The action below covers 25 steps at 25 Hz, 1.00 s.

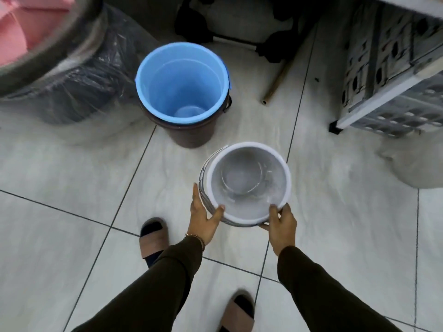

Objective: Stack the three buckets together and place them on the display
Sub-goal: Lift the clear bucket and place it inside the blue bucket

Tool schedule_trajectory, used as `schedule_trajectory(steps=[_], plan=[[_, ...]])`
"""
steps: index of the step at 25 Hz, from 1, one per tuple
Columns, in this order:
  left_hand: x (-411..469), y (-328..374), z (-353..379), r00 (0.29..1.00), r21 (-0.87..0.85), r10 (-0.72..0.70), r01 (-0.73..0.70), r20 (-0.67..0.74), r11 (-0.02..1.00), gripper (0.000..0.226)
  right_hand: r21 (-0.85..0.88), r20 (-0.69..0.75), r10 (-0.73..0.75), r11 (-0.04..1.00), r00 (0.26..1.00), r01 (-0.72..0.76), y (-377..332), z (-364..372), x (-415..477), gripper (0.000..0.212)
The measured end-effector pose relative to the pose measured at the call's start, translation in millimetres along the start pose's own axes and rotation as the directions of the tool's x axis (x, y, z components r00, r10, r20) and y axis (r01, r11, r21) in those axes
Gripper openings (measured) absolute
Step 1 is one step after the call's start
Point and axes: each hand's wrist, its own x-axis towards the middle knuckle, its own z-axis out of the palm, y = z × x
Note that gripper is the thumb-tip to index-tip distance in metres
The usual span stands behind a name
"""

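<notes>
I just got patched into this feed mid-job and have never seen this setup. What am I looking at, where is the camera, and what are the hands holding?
There is no machine here: a person works with bare hands, and the single camera sits on their head, looking down at a tiled floor. The left hand and right hand grip the near rim of a grey bucket with a white rim, one hand on each side. Further off, a blue bucket sits nested inside a brown bucket standing on the floor. So two buckets are already stacked and the grey one is not yet added. The person's sandalled feet show below, and a plastic-wrapped bin stands to the left.
</notes>
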Motion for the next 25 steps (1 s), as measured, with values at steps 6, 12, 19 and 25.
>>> schedule_trajectory(steps=[6,12,19,25], plan=[[17.3,164.2,-42.0,0.957,-0.233,0.188,-0.239,-0.219,0.943,0.067,0.059,0.035,-0.255,0.966,0.966,0.252,-168.1,7.3,21.8,0.017],[37.1,268.3,-116.4,0.922,-0.316,0.305,-0.371,-0.240,0.873,0.040,-0.017,-0.005,-0.387,0.922,0.922,0.387,-288.4,51.1,38.7,0.015],[101.2,268.8,-185.1,0.928,-0.295,0.056,-0.174,-0.369,0.940,0.040,-0.198,0.205,-0.269,0.930,0.941,0.309,-321.5,160.8,73.6,0.013],[191.3,240.9,-212.4,0.881,0.136,-0.168,0.251,-0.442,0.958,0.052,-0.822,0.235,-0.145,0.499,0.961,0.276,-283.9,225.1,117.0,0.041]])
